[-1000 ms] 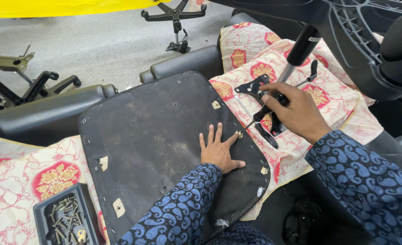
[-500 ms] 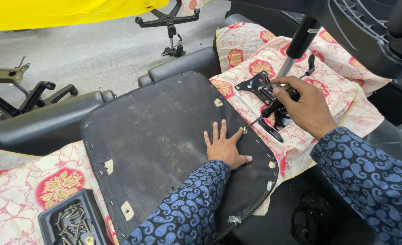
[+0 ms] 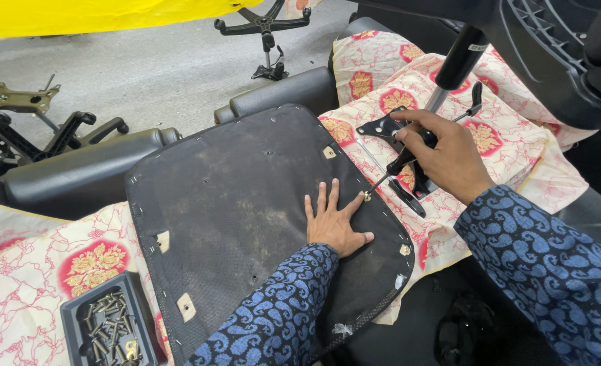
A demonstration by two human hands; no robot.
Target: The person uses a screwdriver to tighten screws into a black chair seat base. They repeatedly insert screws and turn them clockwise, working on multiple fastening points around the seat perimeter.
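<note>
The dark underside of an office chair seat (image 3: 239, 203) lies face up in front of me, its fabric stapled round the rim. My left hand (image 3: 334, 220) presses flat on its right part, fingers spread. My right hand (image 3: 446, 156) is closed on the black handle of a screwdriver (image 3: 390, 171). The screwdriver's tip rests on a small brass screw (image 3: 366, 196) near the seat's right edge, just beside my left fingertips. A black metal chair mechanism plate (image 3: 395, 129) with a gas-lift cylinder (image 3: 458, 64) lies under my right hand.
A black tray of screws (image 3: 107, 329) sits at the lower left on a red-and-cream floral cloth (image 3: 49, 271). Black seat cushions (image 3: 76, 173) lie behind the seat. Chair bases (image 3: 263, 27) and metal parts (image 3: 19, 102) stand on the grey floor. A black mesh chair back (image 3: 551, 47) looms at the upper right.
My right hand has left the mechanism plate and carried the screwdriver down-left, so its tip now sits on the screw. My left hand stays flat on the seat.
</note>
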